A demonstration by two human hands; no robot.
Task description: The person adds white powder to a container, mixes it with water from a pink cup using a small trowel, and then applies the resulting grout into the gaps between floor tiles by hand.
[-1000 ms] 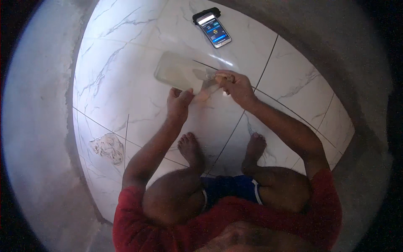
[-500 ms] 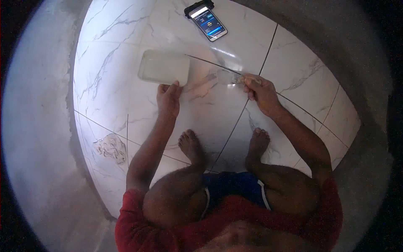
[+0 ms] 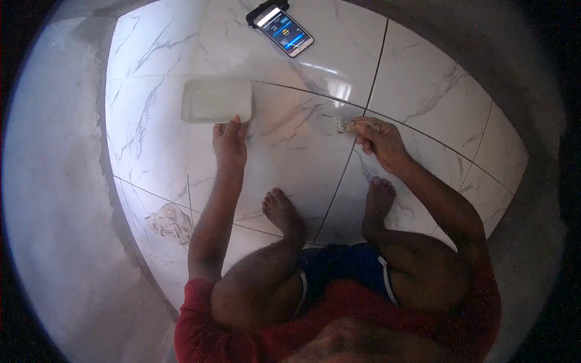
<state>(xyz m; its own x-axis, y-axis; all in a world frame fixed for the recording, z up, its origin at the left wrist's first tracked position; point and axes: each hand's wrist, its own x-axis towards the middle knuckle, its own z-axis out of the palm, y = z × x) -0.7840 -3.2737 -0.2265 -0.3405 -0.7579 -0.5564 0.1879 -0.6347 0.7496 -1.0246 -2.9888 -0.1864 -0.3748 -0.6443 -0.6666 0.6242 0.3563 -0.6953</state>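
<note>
My left hand (image 3: pixel 230 142) pinches the near edge of a shallow, pale rectangular tub (image 3: pixel 209 101), thumb on its rim, on the left side of the tiled floor. What lies inside the tub is hard to make out. To the right, my right hand (image 3: pixel 380 140) is closed around the handle of what looks like a flat brush (image 3: pixel 345 126). A shiny band shows just past my fingers. The brush's pale end points left, low over the tile or touching it, and blends in with the white surface.
A lit phone (image 3: pixel 284 31) lies at the far side of the marble-patterned tiles (image 3: pixel 290 139), with a black object behind it. A crumpled pale cloth or bag (image 3: pixel 169 223) rests at the near left. My bare feet stand on the tiles, and rough concrete (image 3: pixel 66 199) borders them.
The whole view has shifted a little. My right hand and the brush have moved slightly right and nearer to me across the tiles. My left hand keeps its grip on the tub.
</note>
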